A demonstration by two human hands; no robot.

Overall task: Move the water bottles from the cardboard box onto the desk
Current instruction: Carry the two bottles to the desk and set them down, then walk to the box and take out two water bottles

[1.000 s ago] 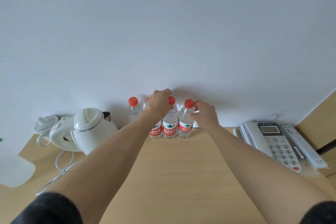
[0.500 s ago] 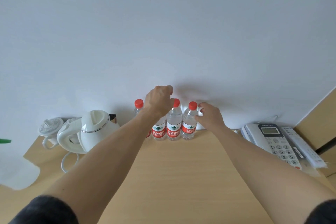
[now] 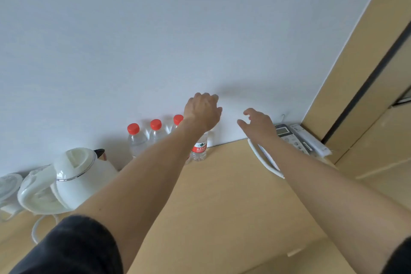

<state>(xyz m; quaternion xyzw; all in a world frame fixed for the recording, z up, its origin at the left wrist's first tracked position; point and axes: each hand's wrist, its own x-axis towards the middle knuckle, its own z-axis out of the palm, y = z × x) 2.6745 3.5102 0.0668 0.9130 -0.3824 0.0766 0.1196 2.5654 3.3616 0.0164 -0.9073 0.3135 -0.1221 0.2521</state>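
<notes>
Several clear water bottles with red caps stand in a row on the wooden desk (image 3: 222, 202) against the white wall. The leftmost bottle (image 3: 136, 140) and the two beside it show their caps. The rightmost bottle (image 3: 199, 149) shows its red label, and my left wrist hides its top. My left hand (image 3: 203, 111) hovers above that end of the row with loosely curled fingers and nothing visible in it. My right hand (image 3: 258, 124) floats to the right of the bottles, fingers spread, holding nothing. The cardboard box is out of view.
A white electric kettle (image 3: 75, 173) with its cord stands left of the bottles, with white cups at the far left edge. A desk telephone (image 3: 287, 135) and a white remote (image 3: 311, 140) lie at the right under my right arm. A wooden cabinet (image 3: 367, 95) borders the right side.
Both hands have let go of the bottles and lifted. My right hand has moved right, away from the last bottle. The view has swung so the bottles now sit further left.
</notes>
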